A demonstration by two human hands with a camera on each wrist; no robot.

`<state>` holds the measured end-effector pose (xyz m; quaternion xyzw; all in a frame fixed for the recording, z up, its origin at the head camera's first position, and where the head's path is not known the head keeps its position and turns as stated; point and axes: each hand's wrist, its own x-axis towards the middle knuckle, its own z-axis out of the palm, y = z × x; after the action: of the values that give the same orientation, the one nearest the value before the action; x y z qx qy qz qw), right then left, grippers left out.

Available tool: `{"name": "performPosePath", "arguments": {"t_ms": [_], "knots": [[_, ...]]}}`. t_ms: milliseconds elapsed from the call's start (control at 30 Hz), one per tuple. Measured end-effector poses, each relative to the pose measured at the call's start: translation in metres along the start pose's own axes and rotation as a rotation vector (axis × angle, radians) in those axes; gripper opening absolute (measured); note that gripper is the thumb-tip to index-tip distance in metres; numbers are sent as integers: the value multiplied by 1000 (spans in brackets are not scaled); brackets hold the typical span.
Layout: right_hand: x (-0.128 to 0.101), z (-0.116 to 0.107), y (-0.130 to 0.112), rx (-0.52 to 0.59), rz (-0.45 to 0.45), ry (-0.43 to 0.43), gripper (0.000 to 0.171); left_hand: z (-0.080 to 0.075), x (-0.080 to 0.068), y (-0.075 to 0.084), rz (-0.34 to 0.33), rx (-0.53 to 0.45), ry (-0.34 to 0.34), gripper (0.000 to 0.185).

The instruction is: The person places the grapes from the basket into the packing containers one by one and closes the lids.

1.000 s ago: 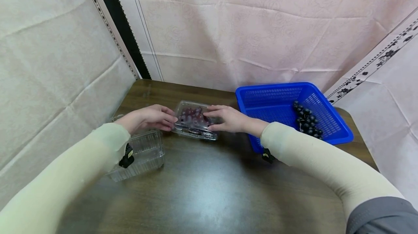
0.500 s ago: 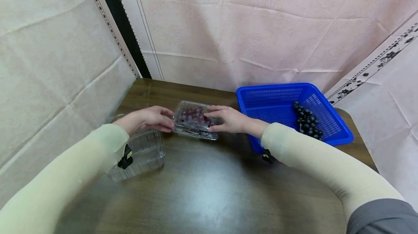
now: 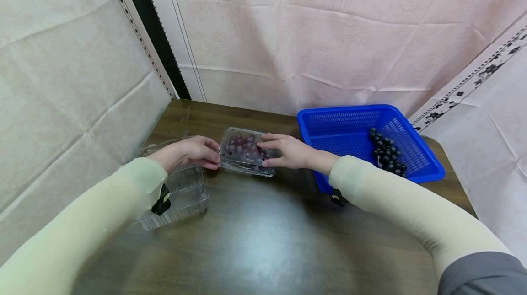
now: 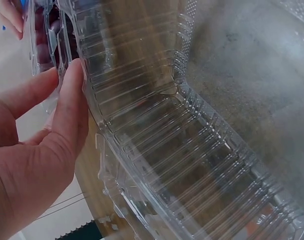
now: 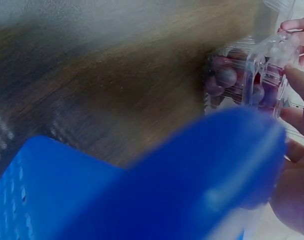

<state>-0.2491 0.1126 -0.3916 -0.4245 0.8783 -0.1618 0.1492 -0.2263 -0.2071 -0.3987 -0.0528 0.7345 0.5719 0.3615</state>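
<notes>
Grip: right hand [image 3: 290,151], fingers spread and apart, tips resting at the right end of the lid, thumb toward the near edge; left hand [image 3: 193,151], thumb and forefinger close together at the left end, though whether they pinch the rim cannot be told. Item: one hinged-type clear box [image 3: 251,169], between the two hands, flat on the wooden tabletop [image 3: 255,235] near its far side, lid [image 3: 232,161] lying over the contents; latching not discernible. Contents: reddish grapes [image 3: 243,145], seen through the plastic. Orientation: long axis running left to right before the person, right end angled slightly nearer; one long side faces the person. Handling, as judged: steady both ends, bring the rims into line, press evenly along the edge rather than over the fruit, keep grapes out of the seam, and avoid flexing the thin walls. Adjacent, left: second clear container [image 3: 199,201], uncovered, partly beneath the left forearm. Adjacent, right: blue perforated basket [image 3: 341,109], holding dark grapes [image 3: 389,153] toward its right side. Backdrop: pale patterned cloth [image 3: 263,34].
</notes>
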Motion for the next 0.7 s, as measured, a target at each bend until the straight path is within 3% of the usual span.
{"name": "performPosePath", "arguments": {"t_ms": [167,400,533,700], "knots": [[-7,-5,-4,52,43,16,69,2,1,3,-24,-2,9,57],[-26,-17,-22,194,112,113,68,2,0,5,-36,-14,9,53],[-41,-17,-32,398,161,151,65,4,-1,7,-45,-23,15,51],[-59,-11,-43,766,257,192,62,5,-1,7,-39,-44,17,49]]}}
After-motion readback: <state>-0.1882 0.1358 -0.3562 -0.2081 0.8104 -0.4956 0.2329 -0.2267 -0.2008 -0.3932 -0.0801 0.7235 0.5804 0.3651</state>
